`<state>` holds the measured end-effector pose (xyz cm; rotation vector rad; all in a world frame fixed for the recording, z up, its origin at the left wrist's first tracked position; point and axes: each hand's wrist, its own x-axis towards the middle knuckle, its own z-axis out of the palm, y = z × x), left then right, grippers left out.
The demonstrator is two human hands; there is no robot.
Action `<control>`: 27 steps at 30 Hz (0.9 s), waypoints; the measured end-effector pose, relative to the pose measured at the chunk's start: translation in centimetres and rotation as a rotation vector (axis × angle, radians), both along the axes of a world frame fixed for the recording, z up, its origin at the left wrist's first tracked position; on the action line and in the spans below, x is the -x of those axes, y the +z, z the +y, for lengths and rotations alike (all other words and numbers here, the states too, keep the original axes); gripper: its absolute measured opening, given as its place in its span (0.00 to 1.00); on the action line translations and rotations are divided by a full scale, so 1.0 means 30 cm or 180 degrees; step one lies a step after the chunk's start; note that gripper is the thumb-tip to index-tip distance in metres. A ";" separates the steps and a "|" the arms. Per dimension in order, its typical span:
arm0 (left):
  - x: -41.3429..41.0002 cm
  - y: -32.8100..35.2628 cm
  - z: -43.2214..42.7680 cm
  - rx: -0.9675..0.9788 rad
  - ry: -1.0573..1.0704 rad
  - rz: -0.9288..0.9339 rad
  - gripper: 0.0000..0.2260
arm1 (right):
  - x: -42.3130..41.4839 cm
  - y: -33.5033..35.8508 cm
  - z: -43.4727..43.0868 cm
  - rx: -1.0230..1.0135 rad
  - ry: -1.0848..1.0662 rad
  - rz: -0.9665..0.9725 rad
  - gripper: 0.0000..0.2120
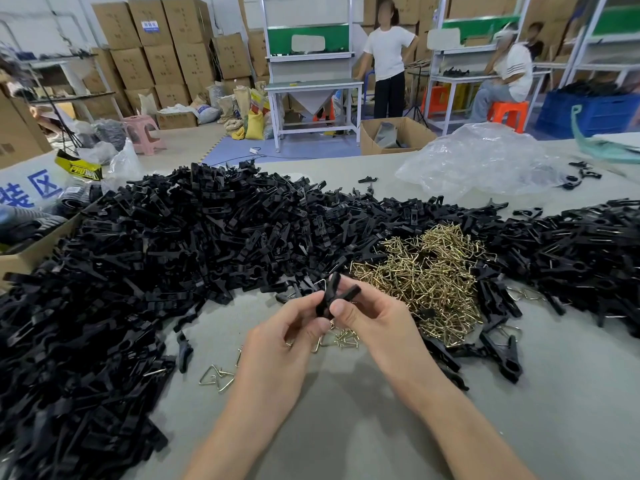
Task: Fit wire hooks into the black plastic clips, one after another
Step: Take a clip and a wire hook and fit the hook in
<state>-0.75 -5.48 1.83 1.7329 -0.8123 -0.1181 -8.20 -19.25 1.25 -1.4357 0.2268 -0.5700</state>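
Above the grey table [346, 427], both my hands hold one black plastic clip [337, 294], its two halves crossed like an X. My left hand [287, 336] pinches its lower end from the left. My right hand [367, 315] grips it from the right, thumb on the middle. A heap of brass-coloured wire hooks [426, 271] lies just right of my hands. A few loose wire hooks [216, 377] lie on the table below my left hand. A huge pile of black clip parts [156, 254] covers the left and back.
More black clips [588, 247] are heaped at the right, some with wire showing. A crumpled clear plastic bag [485, 161] lies at the back right. A cardboard box edge [31, 251] stands at the left. Two people, workbenches and stacked cartons fill the background.
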 end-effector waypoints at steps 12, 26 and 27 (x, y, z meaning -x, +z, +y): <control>-0.087 -0.026 0.062 -0.1838 0.0264 -0.1224 0.20 | 0.002 -0.001 -0.010 -0.0384 -0.0383 -0.0214 0.09; -0.081 -0.041 0.048 -0.1646 0.0101 -0.1336 0.10 | -0.016 -0.024 0.010 0.0410 -0.0374 0.0123 0.18; -0.081 -0.041 0.046 -0.1528 0.0111 -0.1311 0.10 | -0.017 -0.025 0.011 0.0413 -0.0368 0.0131 0.18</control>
